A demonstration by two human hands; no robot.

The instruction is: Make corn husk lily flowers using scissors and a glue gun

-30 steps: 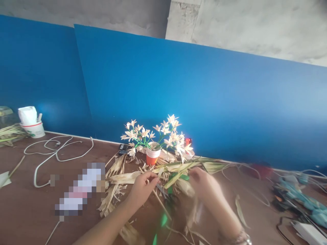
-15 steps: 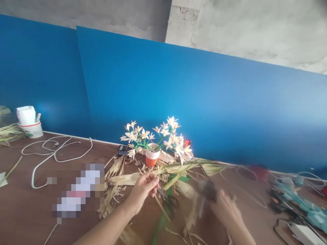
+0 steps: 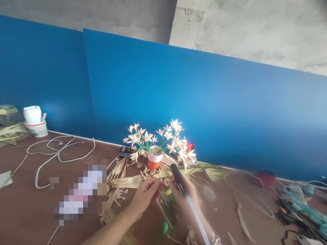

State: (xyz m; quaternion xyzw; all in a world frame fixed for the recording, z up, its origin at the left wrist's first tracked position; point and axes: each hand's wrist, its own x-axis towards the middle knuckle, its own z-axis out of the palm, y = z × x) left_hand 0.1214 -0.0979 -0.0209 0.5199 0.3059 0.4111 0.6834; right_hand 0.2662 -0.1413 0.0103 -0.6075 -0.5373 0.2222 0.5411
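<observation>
My left hand (image 3: 146,194) is closed in a pinch in front of the flower cup; what lies between the fingertips is too small to make out. Just to its right, my right hand (image 3: 187,197) grips a black glue gun (image 3: 179,180), with a long translucent glue stick (image 3: 198,217) trailing from its rear toward me. A red-and-white paper cup (image 3: 154,160) stands behind the hands, holding pale husk flowers (image 3: 176,141) on green stems. Under and between the hands lie scissors (image 3: 165,199), partly hidden, and a thin stalk (image 3: 165,213).
Dry husks (image 3: 126,181) are strewn around the cup on the brown table (image 3: 22,207). A white cable (image 3: 38,170) loops at left, near a white tub (image 3: 37,129). Teal material (image 3: 304,204) and cords clutter the right. A blue panel (image 3: 199,102) rises behind.
My right hand has swung left with the glue gun, from the right side to close beside my left hand. The left hand keeps its pinch. The view has shifted slightly.
</observation>
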